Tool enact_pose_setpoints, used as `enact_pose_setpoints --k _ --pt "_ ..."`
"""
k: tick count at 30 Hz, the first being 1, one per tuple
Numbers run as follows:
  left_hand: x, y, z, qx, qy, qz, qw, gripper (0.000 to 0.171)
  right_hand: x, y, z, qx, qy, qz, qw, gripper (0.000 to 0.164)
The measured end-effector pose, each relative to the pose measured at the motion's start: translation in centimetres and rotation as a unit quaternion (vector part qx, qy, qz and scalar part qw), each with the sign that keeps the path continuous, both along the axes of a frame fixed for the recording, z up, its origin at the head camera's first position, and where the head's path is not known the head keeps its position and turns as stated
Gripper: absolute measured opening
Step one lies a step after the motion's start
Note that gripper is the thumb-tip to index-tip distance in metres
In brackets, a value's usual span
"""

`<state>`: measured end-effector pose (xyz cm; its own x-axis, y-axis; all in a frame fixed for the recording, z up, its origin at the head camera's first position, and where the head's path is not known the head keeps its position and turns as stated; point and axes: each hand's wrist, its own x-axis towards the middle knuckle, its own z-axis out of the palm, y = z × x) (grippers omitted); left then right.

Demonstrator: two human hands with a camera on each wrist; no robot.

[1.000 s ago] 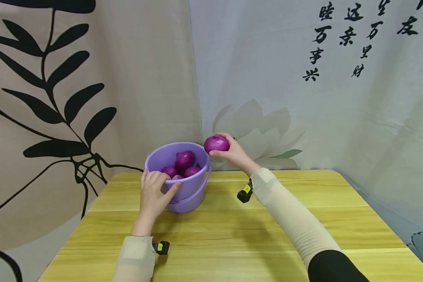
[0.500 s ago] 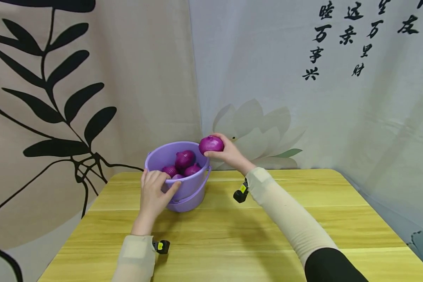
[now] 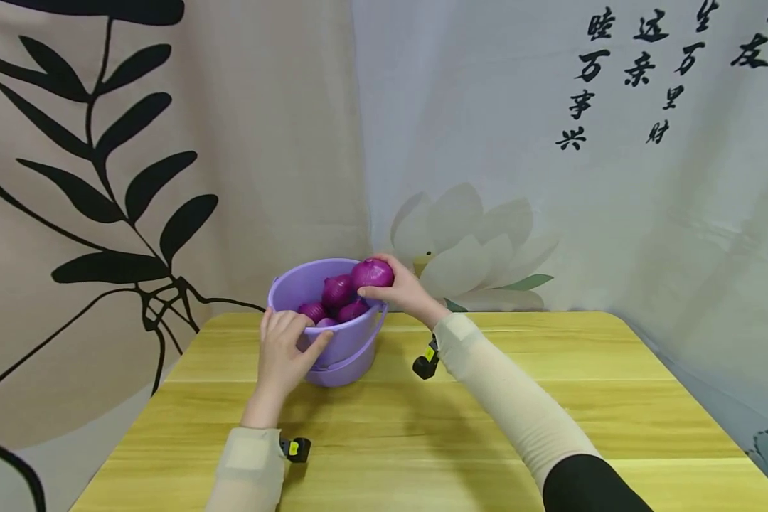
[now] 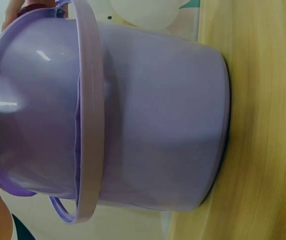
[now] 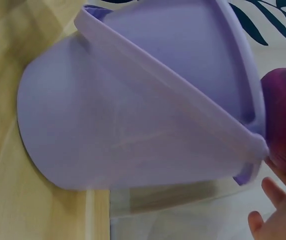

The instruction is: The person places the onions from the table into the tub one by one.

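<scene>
A purple bucket (image 3: pixel 345 347) stands upright on the table, its handle hanging down around the side. Several red onions (image 3: pixel 338 291) lie inside it. My left hand (image 3: pixel 284 354) holds the near left of the rim, fingers over the edge and thumb on the outer wall. At the right side of the rim, my right hand (image 3: pixel 411 290) grips another red onion (image 3: pixel 372 272) between thumb and fingers. That onion (image 5: pixel 284 120) appears just above the rim in the right wrist view. In the left wrist view the bucket (image 4: pixel 157 120) fills most of the picture.
The wooden table (image 3: pixel 518 398) reaches back to a printed cloth backdrop (image 3: pixel 281 142) close behind the bucket. A small black camera sits on each wrist, the right one (image 3: pixel 426 361) hanging above the tabletop.
My right hand has carried the onion leftward and slightly down, from beside the bucket to over its right rim. The left hand keeps its hold on the rim.
</scene>
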<state>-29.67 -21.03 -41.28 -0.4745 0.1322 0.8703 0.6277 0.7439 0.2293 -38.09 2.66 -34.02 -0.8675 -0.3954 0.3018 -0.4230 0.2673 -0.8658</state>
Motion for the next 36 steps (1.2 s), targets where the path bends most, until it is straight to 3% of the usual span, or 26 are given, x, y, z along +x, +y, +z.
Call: enact_pose_setpoints --k 14,27,36 --pt "-0.1 0.5 -0.1 -0.005 -0.002 -0.002 1.0000 0.049 0.6 -1.8 -1.1 0.088 0.011 -0.024 0.996 0.080" --pt "-0.2 0.6 -0.2 -0.001 -0.002 -0.003 1.0000 0.051 0.6 -2.7 -1.0 0.203 0.061 -0.052 0.976 0.080" --pt "-0.1 0.2 0.0 -0.002 0.013 0.001 0.9999 0.047 0.2 -3.2 -0.8 0.205 0.077 -0.029 0.975 0.066"
